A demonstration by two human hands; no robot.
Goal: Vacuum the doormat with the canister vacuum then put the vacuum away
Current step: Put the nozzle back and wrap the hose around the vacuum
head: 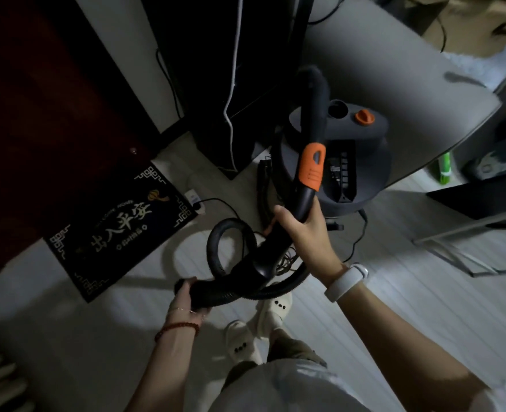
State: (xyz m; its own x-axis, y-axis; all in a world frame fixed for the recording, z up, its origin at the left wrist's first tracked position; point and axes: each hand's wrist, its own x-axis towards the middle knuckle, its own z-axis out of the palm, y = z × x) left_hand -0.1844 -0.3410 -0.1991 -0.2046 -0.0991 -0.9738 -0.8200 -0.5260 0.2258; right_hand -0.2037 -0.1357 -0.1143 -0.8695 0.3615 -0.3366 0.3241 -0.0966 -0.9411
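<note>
A grey canister vacuum (361, 162) with an orange knob stands on the floor under a grey table edge. My right hand (302, 233) grips the black curved hose handle (311, 138), which carries an orange collar and points up over the canister. My left hand (186, 298) grips the ribbed black hose (225, 254) lower down, where it curls in a loop above the floor. The black doormat (117, 230) with gold lettering lies on the floor to the left, in front of a dark red door.
A grey table top (394, 72) overhangs the vacuum at the upper right. A power strip (195, 200) with cords lies beside the mat. Cables hang down a dark cabinet (216, 84) behind. My feet in white slippers (254, 328) stand below the hose. A green bottle (443, 171) sits at right.
</note>
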